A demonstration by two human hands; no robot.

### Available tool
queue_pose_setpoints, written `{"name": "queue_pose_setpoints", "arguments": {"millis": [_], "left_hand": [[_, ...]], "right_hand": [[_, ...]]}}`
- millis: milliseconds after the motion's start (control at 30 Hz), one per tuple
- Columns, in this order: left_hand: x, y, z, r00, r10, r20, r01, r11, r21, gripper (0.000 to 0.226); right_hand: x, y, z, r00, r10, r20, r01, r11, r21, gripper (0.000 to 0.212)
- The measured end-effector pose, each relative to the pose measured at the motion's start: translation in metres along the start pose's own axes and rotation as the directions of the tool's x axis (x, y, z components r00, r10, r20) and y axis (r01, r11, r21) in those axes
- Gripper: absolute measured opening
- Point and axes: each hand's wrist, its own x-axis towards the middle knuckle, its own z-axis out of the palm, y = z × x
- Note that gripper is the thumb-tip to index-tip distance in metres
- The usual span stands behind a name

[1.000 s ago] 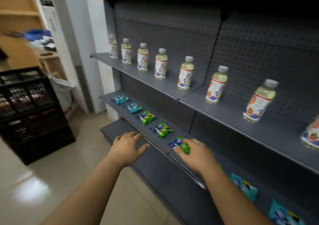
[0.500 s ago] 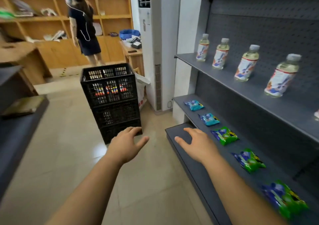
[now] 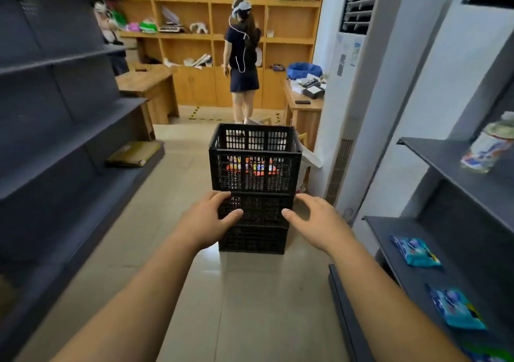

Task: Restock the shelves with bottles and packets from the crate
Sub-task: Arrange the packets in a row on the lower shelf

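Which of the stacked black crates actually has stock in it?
The top crate: orange and multicoloured items show through its mesh wall. The two crates beneath it show only dark mesh.

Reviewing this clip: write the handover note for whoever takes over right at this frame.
Left hand: open, holds nothing, out toward the crates.
Right hand: open, holds nothing.
Stack of black crates stands on the floor straight ahead; the top crate holds colourful stock, too blurred to name.
Done: one bottle stands on the upper right shelf; two blue packets lie on the shelf below.
Left: fetch more items from the top crate and keep restocking. The left-side shelving holds only a flat brown item.
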Motion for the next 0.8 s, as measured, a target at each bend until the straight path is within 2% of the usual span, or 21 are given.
{"name": "queue_pose_setpoints", "arguments": {"millis": [133,267,367,533,800], "left_hand": [[0.070,-0.035,0.009,0.999,-0.051,0.017,0.051,0.999,-0.008,0.071],[0.163,-0.051,0.008,1.000,-0.011,-0.013,0.011,1.000,0.018,0.086],[0.230,-0.050,0.006,0.999,0.040,-0.021,-0.039,0.998,0.045,0.072],[0.328,-0.054,0.015,0.995,0.097,-0.001,-0.097,0.993,0.071,0.070],[0.470,-0.076,0.057,0.998,0.048,0.051,-0.054,0.993,0.109,0.068]], "right_hand": [[0.085,-0.008,0.020,0.999,-0.022,0.046,0.025,0.998,-0.054,0.075],[0.171,-0.014,0.022,0.998,-0.035,0.045,0.038,0.997,-0.074,0.075],[0.231,-0.014,0.012,0.999,-0.034,0.010,0.034,0.996,-0.077,0.074],[0.321,-0.002,0.007,1.000,-0.002,-0.014,0.001,0.996,-0.092,0.073],[0.471,0.034,0.041,1.000,0.013,0.023,-0.012,0.998,-0.066,0.070]]}}
